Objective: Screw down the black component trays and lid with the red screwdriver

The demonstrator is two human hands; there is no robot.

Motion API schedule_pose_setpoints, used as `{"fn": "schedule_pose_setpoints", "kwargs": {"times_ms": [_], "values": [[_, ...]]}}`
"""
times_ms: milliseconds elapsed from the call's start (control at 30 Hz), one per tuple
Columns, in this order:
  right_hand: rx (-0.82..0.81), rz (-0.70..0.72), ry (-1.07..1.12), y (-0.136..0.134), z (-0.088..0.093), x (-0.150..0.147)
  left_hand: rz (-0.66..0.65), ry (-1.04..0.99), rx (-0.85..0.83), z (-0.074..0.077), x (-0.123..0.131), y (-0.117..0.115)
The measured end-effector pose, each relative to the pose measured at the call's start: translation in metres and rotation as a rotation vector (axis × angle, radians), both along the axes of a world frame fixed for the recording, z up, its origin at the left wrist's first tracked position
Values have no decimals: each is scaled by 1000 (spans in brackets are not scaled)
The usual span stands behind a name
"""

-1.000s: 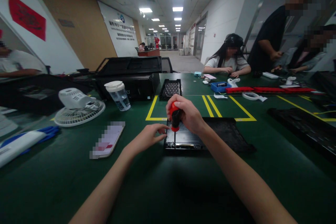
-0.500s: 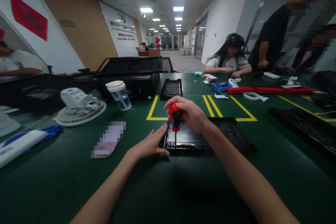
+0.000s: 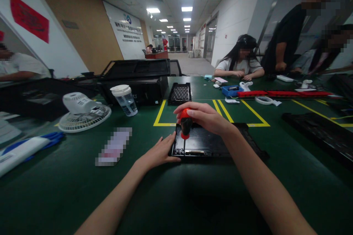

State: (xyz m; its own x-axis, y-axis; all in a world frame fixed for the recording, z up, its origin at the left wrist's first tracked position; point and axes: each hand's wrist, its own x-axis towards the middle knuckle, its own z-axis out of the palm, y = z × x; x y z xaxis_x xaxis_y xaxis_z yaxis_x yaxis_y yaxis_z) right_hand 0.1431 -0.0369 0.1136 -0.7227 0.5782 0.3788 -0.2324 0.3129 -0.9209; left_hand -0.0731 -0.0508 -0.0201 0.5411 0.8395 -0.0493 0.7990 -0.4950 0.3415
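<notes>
My right hand [image 3: 205, 115] is curled over the top of a red and black screwdriver [image 3: 186, 123]. The screwdriver stands upright, its shaft pointing down to the front left part of a flat black panel [image 3: 204, 143]. The tip is too small to make out against the dark surface. My left hand [image 3: 161, 150] rests at the panel's left corner, fingers stretched along the left side and thumb along the front edge. It touches the panel without wrapping round it.
Left of the panel lie a phone [image 3: 114, 147], a white fan [image 3: 84, 112] and a lidded water cup [image 3: 124, 100]. Behind it sits a black tray with small parts [image 3: 179, 93]. Another black panel [image 3: 320, 136] lies right. Across the table a person [image 3: 242, 62] works.
The fingers of my right hand have straightened and loosened over the screwdriver's handle, and the wrist has shifted right. My left thumb has slid slightly right along the panel's front edge.
</notes>
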Motion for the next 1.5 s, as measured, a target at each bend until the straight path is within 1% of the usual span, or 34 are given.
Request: {"fn": "schedule_pose_setpoints", "kwargs": {"times_ms": [333, 567, 700, 900, 1133, 1367, 1500], "values": [[199, -146, -87, -2, 2, -2, 5, 35, -2, -1, 1, 0], [204, -193, -89, -6, 2, -7, -17, 13, 29, -6, -2, 2], [235, -265, -82, -8, 3, -11, -14, 10, 30, -7, -2, 2], [288, -387, -100, -8, 1, -15, -16, 22, 26, -3, -1, 0], [307, -432, -98, -7, -2, -17, -23, 25, 43, -5, -2, 1], [410, -504, -119, -8, -2, -18, -24, 24, 38, -7, -2, 1], [422, -541, -112, -9, -3, -20, -12, 14, 29, -7, -1, 2]]}}
